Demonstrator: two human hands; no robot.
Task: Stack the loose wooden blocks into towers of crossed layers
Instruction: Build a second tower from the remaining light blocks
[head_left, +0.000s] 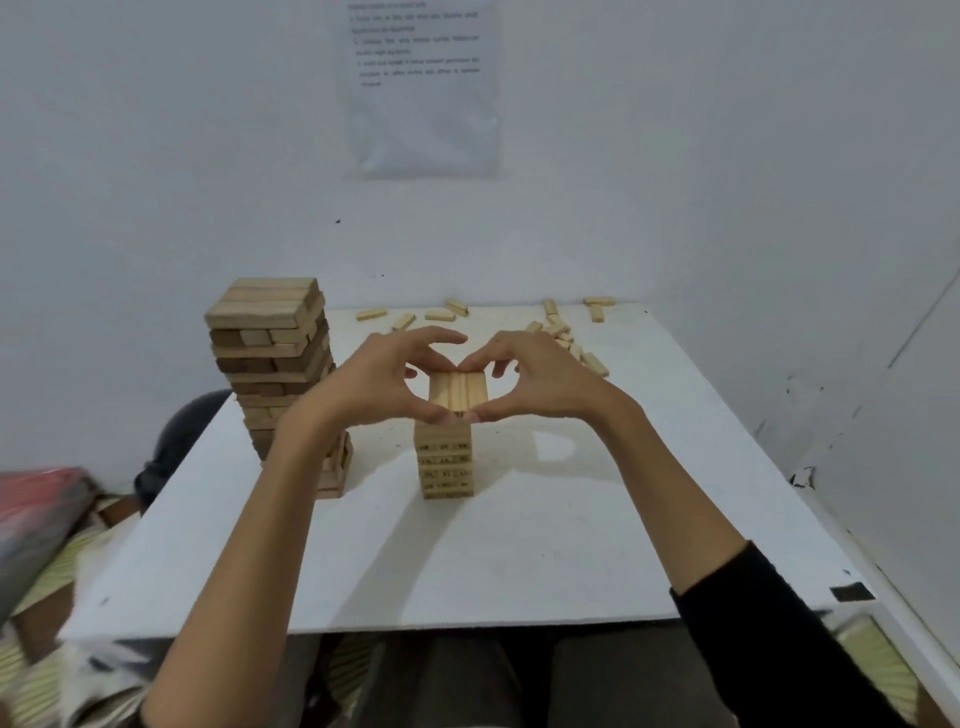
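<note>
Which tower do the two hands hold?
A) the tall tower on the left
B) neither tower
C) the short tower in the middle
C: the left hand and the right hand both pinch the top of the short tower; the tall tower stands to its left.

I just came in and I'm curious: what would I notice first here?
Two hands, the left hand and right hand, pinch the top layer of a small tower in the middle of the white table. A much taller tower stands to its left, and loose blocks lie scattered at the far edge.
</note>
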